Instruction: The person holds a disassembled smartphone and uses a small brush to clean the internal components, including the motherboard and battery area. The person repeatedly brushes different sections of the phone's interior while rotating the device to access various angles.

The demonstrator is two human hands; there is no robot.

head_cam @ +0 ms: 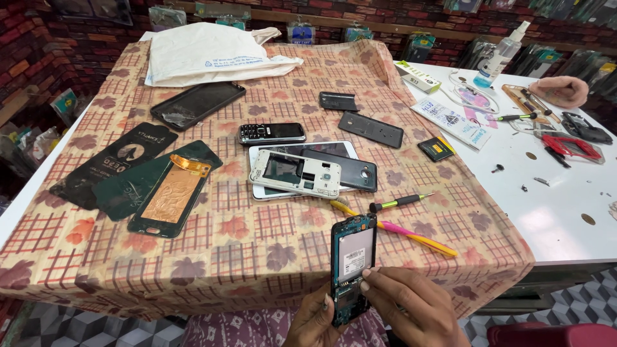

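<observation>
Both hands hold an opened phone body [352,254] upright at the table's near edge; its circuit board and a silver shield show. My left hand [313,321] grips its lower left side. My right hand [411,305] pinches its lower right edge with thumb and fingers. Just beyond lie a green-handled screwdriver [400,203] and a yellow and pink pry tool [398,230]. A white phone frame [294,172] rests on a white phone and a black back cover [344,169].
A checked leaf-print cloth [244,250] covers the table. On it lie a black keypad phone [272,133], a cracked screen [196,104], dark packets, a copper-backed panel [172,196] and a white bag [209,53]. On the white table [565,212] to the right lie a spray bottle [501,54], tools and screws.
</observation>
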